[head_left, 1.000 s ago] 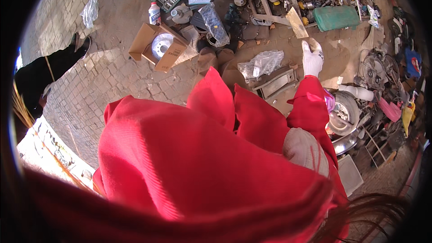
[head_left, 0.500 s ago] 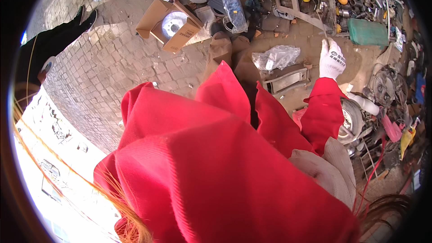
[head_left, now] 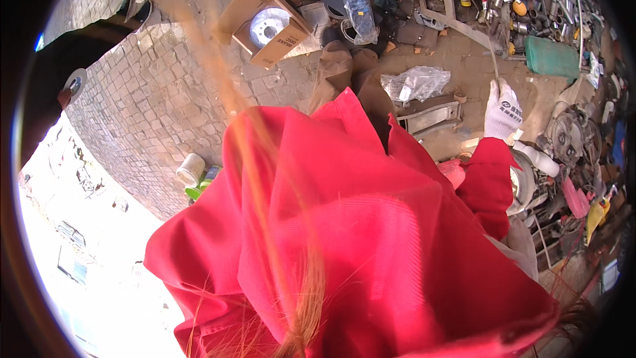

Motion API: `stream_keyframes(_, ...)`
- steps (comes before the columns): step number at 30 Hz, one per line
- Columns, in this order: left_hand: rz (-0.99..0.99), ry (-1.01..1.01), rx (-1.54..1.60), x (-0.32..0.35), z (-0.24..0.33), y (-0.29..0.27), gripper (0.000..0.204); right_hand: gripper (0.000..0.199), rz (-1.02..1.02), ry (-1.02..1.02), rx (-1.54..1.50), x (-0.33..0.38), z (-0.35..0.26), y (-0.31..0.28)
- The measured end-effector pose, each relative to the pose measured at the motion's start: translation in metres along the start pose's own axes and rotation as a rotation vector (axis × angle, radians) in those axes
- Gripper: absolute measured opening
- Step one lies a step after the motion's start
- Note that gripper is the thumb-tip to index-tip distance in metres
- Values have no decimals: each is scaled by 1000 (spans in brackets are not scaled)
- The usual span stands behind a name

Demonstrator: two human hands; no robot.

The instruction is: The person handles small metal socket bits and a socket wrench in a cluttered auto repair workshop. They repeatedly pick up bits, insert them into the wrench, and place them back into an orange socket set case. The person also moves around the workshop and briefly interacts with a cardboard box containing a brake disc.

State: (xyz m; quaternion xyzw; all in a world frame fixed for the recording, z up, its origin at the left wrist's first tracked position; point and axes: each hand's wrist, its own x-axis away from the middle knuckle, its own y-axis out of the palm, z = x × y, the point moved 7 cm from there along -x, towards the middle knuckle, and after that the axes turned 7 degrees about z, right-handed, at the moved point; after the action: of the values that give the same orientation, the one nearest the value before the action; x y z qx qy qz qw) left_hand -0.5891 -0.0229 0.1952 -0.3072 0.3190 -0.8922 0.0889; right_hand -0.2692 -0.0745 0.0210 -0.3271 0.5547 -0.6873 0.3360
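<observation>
My right hand (head_left: 503, 109), in a white printed work glove with a red sleeve behind it, reaches out at the right. Its fingers are closed around the lower end of a thin, slightly bent metal rod (head_left: 495, 61). The rod points away from me toward a wooden frame (head_left: 464, 26) among tools; whether its far tip touches anything I cannot tell. Left of that hand lies crumpled clear plastic (head_left: 417, 84), with a grey metal bracket (head_left: 430, 118) just below. My left hand is not in view; the red jacket (head_left: 331, 212) fills the lower middle.
An open cardboard box (head_left: 288, 40) with a shiny brake disc (head_left: 267, 25) stands ahead. A green case (head_left: 552, 58), sockets and metal parts crowd the right. Another person, dark-clothed (head_left: 86, 50), holds a disc (head_left: 77, 83) at the left. A white bucket (head_left: 191, 169) stands lower left.
My right hand and the rod have drawn back a little toward me. The whole view has shifted slightly, and the white bucket has come into sight at the left.
</observation>
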Motion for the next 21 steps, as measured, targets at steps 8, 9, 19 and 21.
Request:
stream_keyframes(8, -35, -167, -187, -47, -46, -25, 22, 30, 14, 174, -355, 8, 3, 3)
stream_keyframes(9, -51, -198, -190, -46, -57, -23, 22, 30, 23, 250, -442, 7, 9, 8)
stream_keyframes(19, -9, -264, -39, 11, -155, 14, 38, 38, 23, 499, -819, -35, 62, 47)
stream_keyframes(21, 11, -283, -15, 15, -158, 14, 39, 42, 135, 484, -832, -26, 57, 27)
